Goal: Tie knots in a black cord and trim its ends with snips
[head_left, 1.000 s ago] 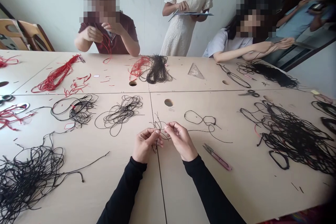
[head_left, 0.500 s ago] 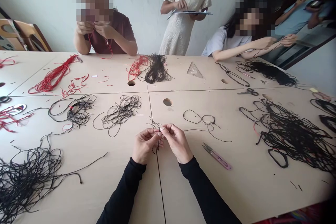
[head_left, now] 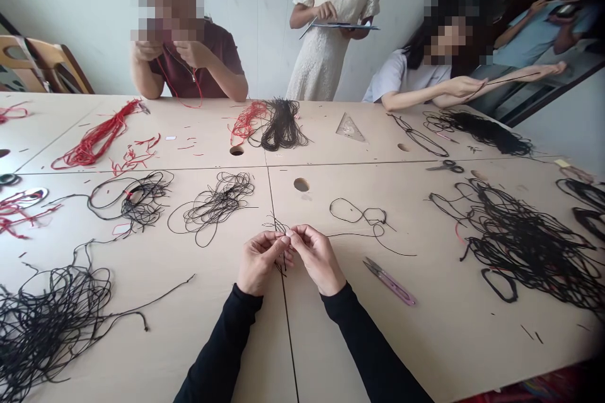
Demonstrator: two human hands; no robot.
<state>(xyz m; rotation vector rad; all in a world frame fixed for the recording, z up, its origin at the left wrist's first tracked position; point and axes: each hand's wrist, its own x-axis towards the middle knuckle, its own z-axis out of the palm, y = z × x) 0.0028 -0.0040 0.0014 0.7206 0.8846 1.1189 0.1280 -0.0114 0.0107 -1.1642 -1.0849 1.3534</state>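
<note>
In the head view, the person's left hand (head_left: 259, 259) and right hand (head_left: 320, 258) meet just above the surface (head_left: 189, 321), near the seam that runs between them. The left hand is closed in a pinch, its thumb and forefinger on a thin black cord (head_left: 278, 225), with the other fingers loosely bent beneath. The right hand's thumb and forefinger are pressed together at the same spot and seem to grip the cord as well, though the strands are so fine there that the exact hold is hard to make out. Short ends fan out above the fingertips and a few hang below. A second ago the fingertips stood slightly apart with a wider loop between them; now they touch and the cord is gathered closer, which suggests that the work has narrowed to one small point. To the right, a loosely looped cord (head_left: 385, 217) and pink-handled snips (head_left: 390, 281) lie within easy reach, the snips untouched. A black bundle (head_left: 222, 198) rests beyond the left hand, and a larger tangle (head_left: 51, 321) lies nearer the left edge. Across the surface, a co-worker in a pale top (head_left: 411, 75) now stretches a dark strand wider.
</note>
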